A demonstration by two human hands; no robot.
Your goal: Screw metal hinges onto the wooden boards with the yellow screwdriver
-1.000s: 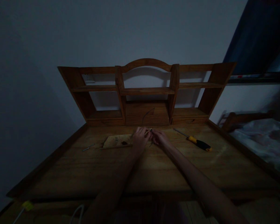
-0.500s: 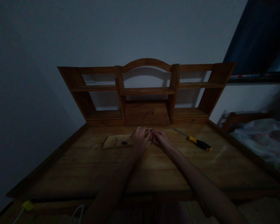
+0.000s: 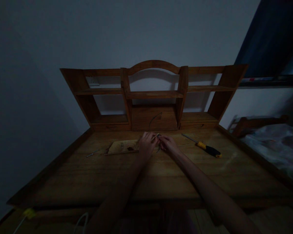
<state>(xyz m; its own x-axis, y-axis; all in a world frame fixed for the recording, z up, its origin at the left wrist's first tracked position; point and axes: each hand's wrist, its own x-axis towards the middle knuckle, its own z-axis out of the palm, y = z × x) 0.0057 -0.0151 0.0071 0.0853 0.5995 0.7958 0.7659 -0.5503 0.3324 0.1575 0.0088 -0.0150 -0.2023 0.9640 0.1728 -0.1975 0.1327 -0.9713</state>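
Over the middle of the wooden desk, my left hand (image 3: 147, 142) and my right hand (image 3: 167, 143) meet, fingers closed in a pinch. A small piece (image 3: 158, 135) with a pale, thin part and a dark part shows between the fingertips; the dim light hides its kind. Beneath and to the left of my left hand lies a flat, worn wooden board (image 3: 120, 147) with dark marks. A thin dark rod-like thing (image 3: 158, 150) shows just below the fingers. Right of my hands lies a screwdriver (image 3: 205, 148) with a yellow and black handle.
A thin metal piece (image 3: 92, 153) lies on the desk (image 3: 88, 178) at the left. A wooden shelf unit (image 3: 153, 95) stands along the back edge. Beyond the right edge is a pale plastic covering (image 3: 278, 143). A yellow-ended cable (image 3: 29, 213) hangs at the lower left.
Both hands stay almost in the same place, with only a slight shift of the small piece at the fingertips. The board and screwdriver have not moved.
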